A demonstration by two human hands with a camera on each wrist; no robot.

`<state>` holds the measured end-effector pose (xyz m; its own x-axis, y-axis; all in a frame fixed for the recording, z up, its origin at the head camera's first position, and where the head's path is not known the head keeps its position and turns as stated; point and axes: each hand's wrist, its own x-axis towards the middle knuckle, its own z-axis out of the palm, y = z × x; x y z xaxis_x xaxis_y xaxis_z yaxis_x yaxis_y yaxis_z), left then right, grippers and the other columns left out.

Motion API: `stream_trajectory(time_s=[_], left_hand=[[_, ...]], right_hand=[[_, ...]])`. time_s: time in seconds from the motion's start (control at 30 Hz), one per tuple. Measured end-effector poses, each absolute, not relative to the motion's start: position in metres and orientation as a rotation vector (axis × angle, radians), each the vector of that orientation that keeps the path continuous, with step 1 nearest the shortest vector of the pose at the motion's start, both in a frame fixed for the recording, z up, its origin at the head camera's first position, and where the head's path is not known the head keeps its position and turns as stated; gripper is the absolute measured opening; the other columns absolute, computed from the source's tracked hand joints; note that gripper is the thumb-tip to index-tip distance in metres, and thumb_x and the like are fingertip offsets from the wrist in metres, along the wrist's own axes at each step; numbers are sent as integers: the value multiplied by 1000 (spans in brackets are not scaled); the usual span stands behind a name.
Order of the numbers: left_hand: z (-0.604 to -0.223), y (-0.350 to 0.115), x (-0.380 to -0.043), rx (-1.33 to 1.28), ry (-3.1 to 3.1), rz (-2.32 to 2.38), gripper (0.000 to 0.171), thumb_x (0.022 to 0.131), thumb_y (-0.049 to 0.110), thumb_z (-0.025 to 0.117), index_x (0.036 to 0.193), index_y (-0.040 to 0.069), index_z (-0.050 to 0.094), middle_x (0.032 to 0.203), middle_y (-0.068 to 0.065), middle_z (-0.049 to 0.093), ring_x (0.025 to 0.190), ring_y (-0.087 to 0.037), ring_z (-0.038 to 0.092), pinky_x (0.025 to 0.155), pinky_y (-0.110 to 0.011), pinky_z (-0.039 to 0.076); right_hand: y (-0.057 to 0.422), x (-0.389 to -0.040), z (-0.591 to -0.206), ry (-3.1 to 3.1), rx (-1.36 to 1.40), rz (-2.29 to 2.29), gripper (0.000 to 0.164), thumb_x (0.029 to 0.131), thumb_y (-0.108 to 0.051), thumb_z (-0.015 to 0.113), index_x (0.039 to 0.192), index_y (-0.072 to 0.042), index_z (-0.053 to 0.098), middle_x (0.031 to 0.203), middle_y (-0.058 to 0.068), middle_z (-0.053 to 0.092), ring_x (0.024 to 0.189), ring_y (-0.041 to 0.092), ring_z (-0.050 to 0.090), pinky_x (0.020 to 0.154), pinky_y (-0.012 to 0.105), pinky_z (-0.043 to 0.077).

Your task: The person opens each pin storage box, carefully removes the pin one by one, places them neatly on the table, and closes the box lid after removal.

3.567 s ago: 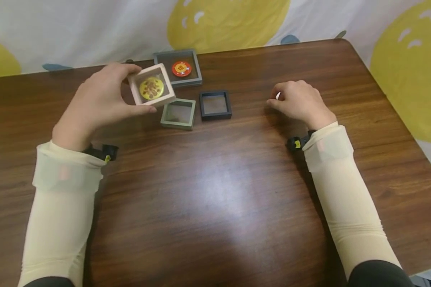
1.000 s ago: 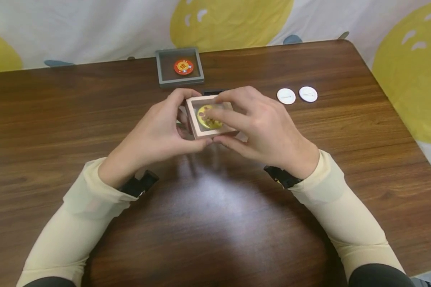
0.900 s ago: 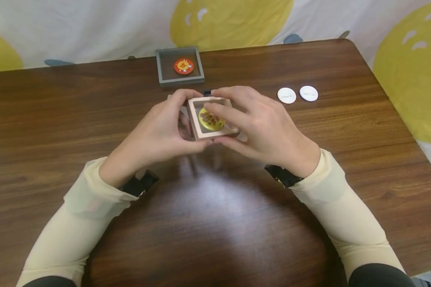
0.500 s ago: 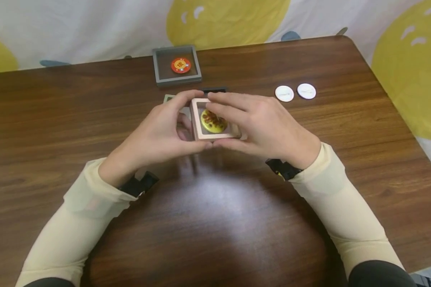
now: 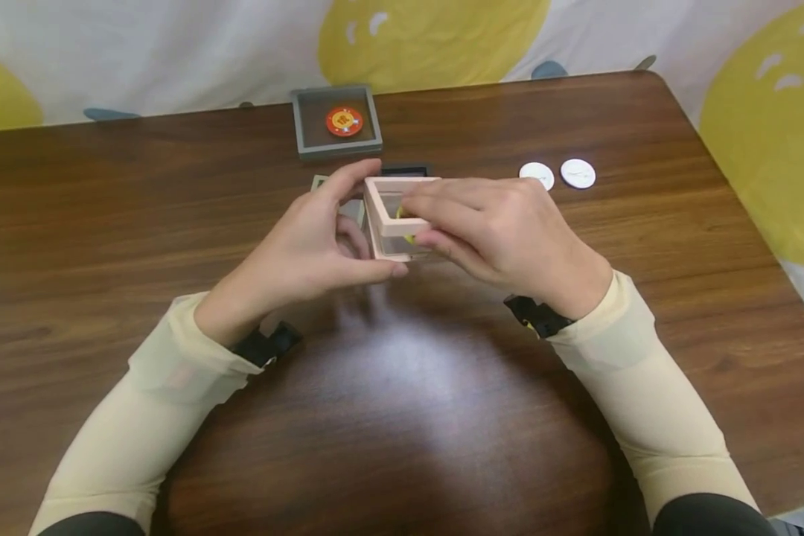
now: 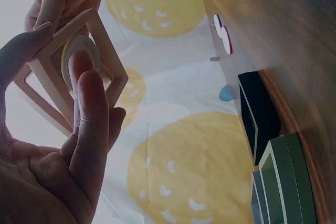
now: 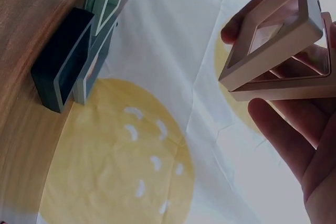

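Observation:
A pale pink display frame (image 5: pixel 402 226) is held above the table between both hands, its two halves parted in a wedge in the right wrist view. My left hand (image 5: pixel 301 242) grips its left side, thumb along the near edge. My right hand (image 5: pixel 509 231) pinches the right side of the upper half. A yellow round pin badge (image 5: pixel 411 239) is mostly hidden by the right fingers in the head view. Its pale back (image 6: pixel 86 45) shows in the left wrist view, with a left fingertip over it; whether film lies between, I cannot tell.
Behind the hands lie a dark frame (image 5: pixel 405 171) and a green frame (image 5: pixel 318 181), both partly covered. Farther back is a grey frame (image 5: pixel 340 153) with a red-and-yellow disc (image 5: pixel 344 121). Two white-backed pin badges (image 5: pixel 536 174) lie right on the wooden table (image 5: pixel 402 447).
The left hand has brought the pink frame from the left to the middle, where the right hand joined it. Within the last half second, the frame's halves have come apart.

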<state>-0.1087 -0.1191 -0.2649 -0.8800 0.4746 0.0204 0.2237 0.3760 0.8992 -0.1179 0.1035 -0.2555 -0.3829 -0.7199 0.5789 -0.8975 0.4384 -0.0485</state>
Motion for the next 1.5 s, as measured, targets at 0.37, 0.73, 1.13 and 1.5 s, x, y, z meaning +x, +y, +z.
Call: stream_trajectory(time_s=[0.37, 0.73, 1.13, 1.5], left_hand=[[-269, -118, -107, 680, 2262, 1630, 119, 68, 4, 84, 151, 22, 2, 136, -14, 51, 62, -21, 63, 52, -27, 56], [-273, -115, -105, 759, 2131, 1672, 133, 66, -2, 84, 148, 31, -15, 147, -26, 38, 69, -24, 65, 61, -30, 59], [-278, -112, -105, 802, 2155, 1586, 134, 65, 3, 86, 147, 31, -16, 125, -17, 60, 69, -21, 64, 68, -37, 57], [-279, -110, -106, 824, 2167, 1485, 122, 69, 6, 84, 150, 22, -5, 121, -13, 65, 70, -18, 64, 64, -34, 55]], right_hand=[[104, -120, -253, -2197, 1291, 525, 46, 100, -38, 43, 105, -2, 71, 99, 15, 74, 92, 28, 72, 74, 44, 60], [108, -120, -247, -2239, 1197, 551, 52, 100, -41, 38, 101, 0, 70, 93, 15, 74, 88, 29, 71, 77, 44, 59], [113, -128, -250, -2267, 1075, 637, 44, 99, -36, 46, 96, -1, 71, 80, 13, 73, 64, 22, 64, 57, 38, 53], [115, -131, -253, -2271, 1000, 663, 12, 87, -9, 67, 91, 1, 71, 74, 13, 71, 59, 20, 62, 53, 36, 51]])
